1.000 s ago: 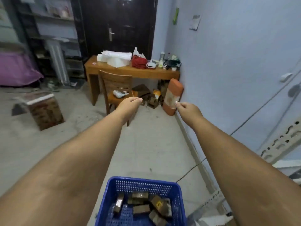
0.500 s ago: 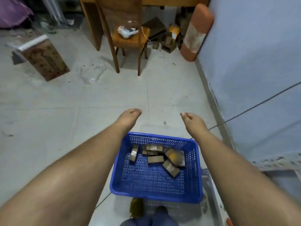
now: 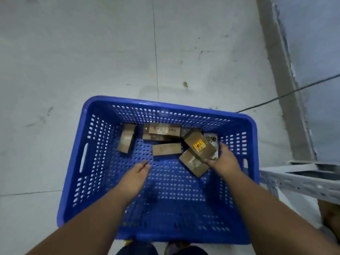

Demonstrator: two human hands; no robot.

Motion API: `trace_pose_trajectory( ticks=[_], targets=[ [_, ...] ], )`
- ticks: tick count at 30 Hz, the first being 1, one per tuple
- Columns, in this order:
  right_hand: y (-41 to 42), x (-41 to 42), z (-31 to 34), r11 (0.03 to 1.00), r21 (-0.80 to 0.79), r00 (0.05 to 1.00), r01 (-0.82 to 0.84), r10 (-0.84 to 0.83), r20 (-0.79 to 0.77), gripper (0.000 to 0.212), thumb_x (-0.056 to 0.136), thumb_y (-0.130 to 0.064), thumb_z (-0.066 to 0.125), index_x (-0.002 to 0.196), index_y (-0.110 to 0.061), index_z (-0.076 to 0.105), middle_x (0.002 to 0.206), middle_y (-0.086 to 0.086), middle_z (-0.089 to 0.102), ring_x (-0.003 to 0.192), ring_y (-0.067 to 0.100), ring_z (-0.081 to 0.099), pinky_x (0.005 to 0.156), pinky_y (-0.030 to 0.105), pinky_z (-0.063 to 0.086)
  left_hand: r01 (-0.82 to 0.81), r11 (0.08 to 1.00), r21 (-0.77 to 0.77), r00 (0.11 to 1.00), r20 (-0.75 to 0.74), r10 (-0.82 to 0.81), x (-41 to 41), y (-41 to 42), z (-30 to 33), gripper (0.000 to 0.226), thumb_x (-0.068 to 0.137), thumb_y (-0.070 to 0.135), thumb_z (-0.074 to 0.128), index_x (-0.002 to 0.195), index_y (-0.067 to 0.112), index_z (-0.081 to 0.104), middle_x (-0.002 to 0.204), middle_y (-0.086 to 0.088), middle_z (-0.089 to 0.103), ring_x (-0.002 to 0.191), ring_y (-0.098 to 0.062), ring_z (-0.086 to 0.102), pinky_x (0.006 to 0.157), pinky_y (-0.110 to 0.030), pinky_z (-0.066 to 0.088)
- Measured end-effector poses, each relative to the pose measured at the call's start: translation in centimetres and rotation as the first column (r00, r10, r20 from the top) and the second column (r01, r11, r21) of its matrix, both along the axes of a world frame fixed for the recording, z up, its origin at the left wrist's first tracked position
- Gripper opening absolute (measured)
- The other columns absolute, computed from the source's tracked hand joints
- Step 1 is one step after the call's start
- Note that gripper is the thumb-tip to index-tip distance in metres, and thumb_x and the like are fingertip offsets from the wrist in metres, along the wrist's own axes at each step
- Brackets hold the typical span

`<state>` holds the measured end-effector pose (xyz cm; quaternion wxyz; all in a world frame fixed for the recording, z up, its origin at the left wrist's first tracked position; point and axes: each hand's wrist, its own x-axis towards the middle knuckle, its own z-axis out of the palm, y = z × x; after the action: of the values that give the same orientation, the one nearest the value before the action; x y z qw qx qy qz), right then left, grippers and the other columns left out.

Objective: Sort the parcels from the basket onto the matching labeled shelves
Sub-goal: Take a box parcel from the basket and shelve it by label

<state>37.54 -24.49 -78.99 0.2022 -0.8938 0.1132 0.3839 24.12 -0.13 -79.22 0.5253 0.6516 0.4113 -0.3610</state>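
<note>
Below, right hand (image 3: 223,161) grasping labelled parcel (image 3: 199,146), left hand (image 3: 136,173) relaxed, basket (image 3: 88,150), shelf frame (image 3: 301,178) beside.

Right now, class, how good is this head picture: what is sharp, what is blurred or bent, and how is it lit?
Head view: soft, even light, no hard glare; the basket and the sticker parcel read fairly sharp, though writing on the parcels is too blurred to read; wide-angle bending curves the basket rim and stretches both forearms; faint shadow under the left hand.
</note>
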Motion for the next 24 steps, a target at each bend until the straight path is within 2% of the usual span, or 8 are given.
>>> trace_pose_trajectory(
  ticks=[2, 7, 12, 16, 18, 20, 22, 24],
  targets=[
    [0.0, 0.6, -6.2, 0.993, -0.098, 0.998, -0.059, 0.061, 0.02, 0.1, 0.065, -0.036, 0.087, 0.145, -0.022, 0.029, 0.139, 0.007, 0.05, 0.125, 0.03, 0.049, 0.102, 0.043, 0.045, -0.028, 1.0, 0.003, 1.0, 0.012, 0.028, -0.7, -0.1, -4.7, 0.048, 0.101, 0.047, 0.035, 0.147, 0.033, 0.035, 0.155, 0.005, 0.03, 0.142, -0.022, 0.03, 0.11, -0.037, 0.027],
    [0.1, 1.4, -17.4, 0.887, -0.357, 0.954, -0.293, 0.297, -0.045, 0.132, 0.071, -0.052, 0.078, 0.15, -0.018, -0.022, 0.163, 0.008, -0.006, 0.149, 0.032, 0.006, 0.118, 0.047, 0.019, -0.107, 0.994, 0.001, 0.993, -0.041, 0.107, -2.6, 1.3, -12.9, 0.045, 0.099, 0.047, 0.04, 0.143, 0.037, 0.041, 0.155, 0.006, 0.033, 0.14, -0.022, 0.033, 0.109, -0.041, 0.031],
    [-0.2, 1.8, -19.9, 0.913, -0.346, 0.952, -0.214, 0.274, 0.133, 0.122, 0.073, -0.036, 0.08, 0.152, -0.017, -0.012, 0.156, 0.017, 0.018, 0.142, 0.035, 0.023, 0.114, 0.047, 0.029, -0.114, 0.993, 0.043, 0.993, -0.037, 0.115, -3.3, 3.5, -14.8, 0.045, 0.099, 0.046, 0.042, 0.142, 0.035, 0.042, 0.153, 0.004, 0.034, 0.139, -0.023, 0.034, 0.11, -0.042, 0.032],
    [-1.2, 1.0, -17.6, 0.996, -0.083, 0.984, -0.016, 0.031, 0.177, 0.116, 0.067, -0.035, 0.084, 0.151, -0.035, 0.005, 0.142, 0.005, 0.038, 0.131, 0.03, 0.039, 0.106, 0.052, 0.039, -0.159, 0.986, 0.043, 0.987, -0.008, 0.16, -3.5, 3.8, -12.3, 0.044, 0.098, 0.043, 0.047, 0.141, 0.035, 0.043, 0.151, 0.002, 0.039, 0.135, -0.024, 0.041, 0.11, -0.045, 0.035],
    [-1.1, 0.5, -14.6, 0.95, 0.223, 0.975, 0.219, -0.222, -0.011, 0.104, 0.073, -0.029, 0.082, 0.15, -0.042, 0.014, 0.127, -0.005, 0.047, 0.117, 0.023, 0.05, 0.096, 0.047, 0.047, -0.147, 0.989, 0.031, 0.989, 0.017, 0.146, -3.4, 3.1, -10.0, 0.046, 0.098, 0.04, 0.048, 0.143, 0.034, 0.04, 0.151, 0.003, 0.038, 0.135, -0.024, 0.041, 0.109, -0.042, 0.035],
    [-0.9, 0.2, -10.8, 0.779, 0.388, 0.864, 0.492, -0.382, -0.327, 0.074, 0.085, -0.024, 0.071, 0.149, -0.026, 0.032, 0.108, -0.003, 0.06, 0.096, 0.019, 0.061, 0.08, 0.036, 0.053, -0.138, 0.99, 0.0, 0.99, 0.035, 0.138, -2.9, 2.1, -7.2, 0.048, 0.099, 0.04, 0.047, 0.145, 0.032, 0.038, 0.151, 0.003, 0.038, 0.135, -0.023, 0.04, 0.106, -0.038, 0.035],
    [-0.8, -0.2, -7.5, 0.611, 0.362, 0.681, 0.704, -0.435, -0.589, 0.05, 0.089, -0.027, 0.062, 0.135, -0.011, 0.052, 0.099, 0.006, 0.069, 0.088, 0.024, 0.065, 0.072, 0.038, 0.054, -0.154, 0.987, -0.041, 0.986, 0.053, 0.156, -2.5, 1.2, -4.6, 0.048, 0.098, 0.043, 0.046, 0.145, 0.036, 0.037, 0.152, 0.005, 0.036, 0.135, -0.021, 0.041, 0.108, -0.04, 0.036],
    [-0.7, -0.7, -4.3, 0.558, 0.295, 0.555, 0.776, -0.38, -0.741, 0.048, 0.084, -0.034, 0.06, 0.126, -0.011, 0.059, 0.114, 0.015, 0.069, 0.103, 0.033, 0.064, 0.085, 0.048, 0.052, -0.195, 0.977, -0.089, 0.977, 0.073, 0.202, -2.1, 0.4, -1.8, 0.048, 0.097, 0.049, 0.046, 0.143, 0.04, 0.037, 0.152, 0.006, 0.036, 0.133, -0.021, 0.043, 0.112, -0.046, 0.034]
  ],
)
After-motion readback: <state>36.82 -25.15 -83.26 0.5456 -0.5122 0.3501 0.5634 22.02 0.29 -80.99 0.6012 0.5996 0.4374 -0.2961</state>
